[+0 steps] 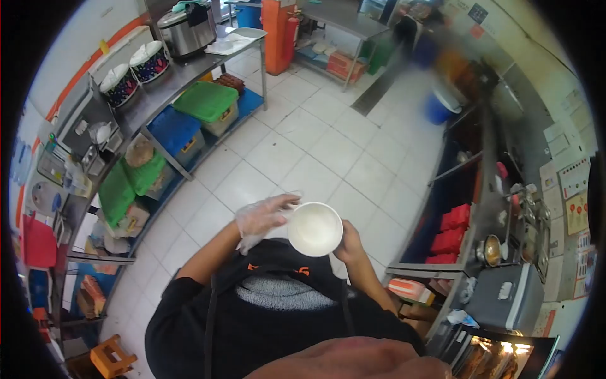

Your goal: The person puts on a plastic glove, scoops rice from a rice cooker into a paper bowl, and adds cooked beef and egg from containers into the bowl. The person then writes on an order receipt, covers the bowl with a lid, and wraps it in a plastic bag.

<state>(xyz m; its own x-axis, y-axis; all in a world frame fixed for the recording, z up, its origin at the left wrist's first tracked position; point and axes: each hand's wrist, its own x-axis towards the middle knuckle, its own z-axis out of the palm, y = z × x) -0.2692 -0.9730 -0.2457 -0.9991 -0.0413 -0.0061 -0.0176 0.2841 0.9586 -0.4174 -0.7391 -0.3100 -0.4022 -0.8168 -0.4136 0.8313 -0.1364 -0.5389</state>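
Observation:
A white round paper tub (315, 228) is held in front of my chest, its open mouth facing up. Its inside looks plain white, and I cannot tell whether there is anything at the bottom. My right hand (347, 244) grips the tub from the right side, with most of its fingers hidden behind the wall. On the other side, my left hand (267, 213) wears a loose clear plastic glove. Its fingers are stretched out close to the tub's left rim, and no object shows in them. A black apron (284, 278) covers my front.
A steel counter (142, 104) with patterned pots (149, 61) and a large cooker (187, 31) runs along the left, over lidded bins (206, 101). To the right, shelving holds red boxes (449, 230) beside a grey appliance (499, 297). An orange stool (113, 356) stands lower left.

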